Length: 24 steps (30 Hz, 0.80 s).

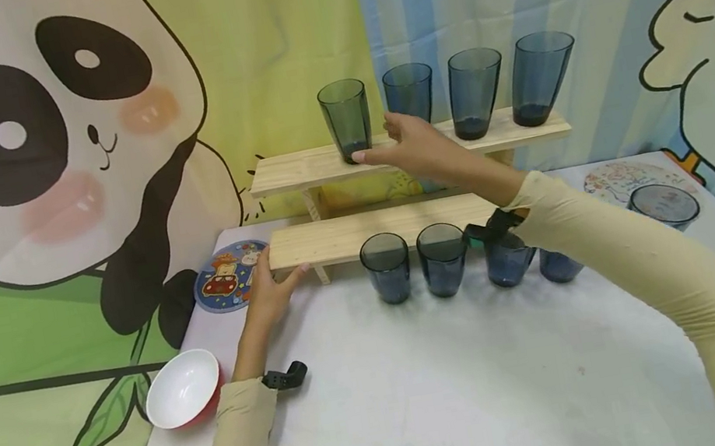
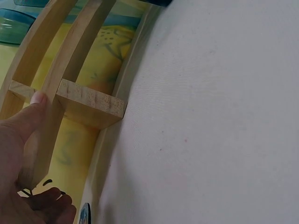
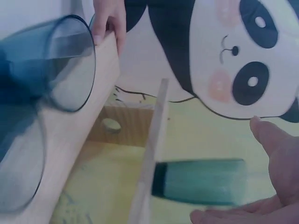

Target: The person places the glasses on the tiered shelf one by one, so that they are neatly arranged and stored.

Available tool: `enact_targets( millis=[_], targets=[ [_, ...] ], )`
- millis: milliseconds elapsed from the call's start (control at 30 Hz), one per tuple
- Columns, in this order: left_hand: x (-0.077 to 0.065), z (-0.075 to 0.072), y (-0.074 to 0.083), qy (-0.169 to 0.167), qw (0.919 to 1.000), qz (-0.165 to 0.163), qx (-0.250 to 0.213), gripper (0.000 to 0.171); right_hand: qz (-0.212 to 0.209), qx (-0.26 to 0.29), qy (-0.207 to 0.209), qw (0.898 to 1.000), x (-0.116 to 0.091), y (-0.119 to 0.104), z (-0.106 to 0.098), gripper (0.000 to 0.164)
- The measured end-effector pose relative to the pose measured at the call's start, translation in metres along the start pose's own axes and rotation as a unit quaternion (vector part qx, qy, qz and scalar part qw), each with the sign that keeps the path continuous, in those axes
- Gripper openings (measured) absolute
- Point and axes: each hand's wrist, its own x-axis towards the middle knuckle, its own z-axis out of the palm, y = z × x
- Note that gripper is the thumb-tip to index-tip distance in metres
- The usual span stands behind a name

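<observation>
My left hand [image 1: 267,296] grips the left end of the lower board of a two-tier wooden shelf [image 1: 332,239]. Its thumb [image 2: 32,112] lies along the board's front edge, the other fingers curled round the end. Up at the top tier, my right hand [image 1: 419,147] is spread beside the leftmost tall tinted glass [image 1: 347,118], thumb and fingers apart. In the right wrist view that glass [image 3: 203,182] stands on the upper board, overlapping the gap by the right hand [image 3: 275,182]. Behind the hand is a second tall glass [image 1: 408,84], partly hidden.
Two more tall glasses [image 1: 475,89] stand at the upper board's right. Several short blue glasses [image 1: 387,269] line the table before the shelf, some behind the right forearm. A white-and-red bowl [image 1: 183,390] and a round picture mat [image 1: 224,277] lie left; another glass [image 1: 663,203] stands right.
</observation>
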Motion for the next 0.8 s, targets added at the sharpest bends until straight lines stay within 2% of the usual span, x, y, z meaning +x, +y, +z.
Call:
enact_targets(
  millis=[133, 267, 500, 667, 800],
  targets=[
    [0.001, 0.0, -0.001, -0.001, 1.0, -0.004, 0.002, 0.104, -0.028, 0.005, 0.001, 1.0, -0.033, 0.021, -0.029, 0.1],
    [0.0, 0.002, -0.003, -0.003, 1.0, -0.004, -0.001, 0.104, -0.026, -0.005, 0.048, 0.998, -0.071, 0.054, -0.059, 0.094],
    [-0.002, 0.002, -0.002, -0.002, 0.9999, -0.012, -0.012, 0.102, 0.025, -0.03, 0.135, 0.99, -0.132, 0.123, -0.103, 0.088],
    [0.001, 0.0, -0.001, -0.004, 0.9999, -0.008, -0.01, 0.103, 0.069, -0.049, 0.208, 0.974, -0.167, 0.171, -0.115, 0.09],
    [0.001, -0.001, 0.001, -0.003, 0.9997, -0.022, -0.011, 0.104, 0.104, -0.067, 0.248, 0.961, -0.188, 0.209, -0.116, 0.092]
  ],
)
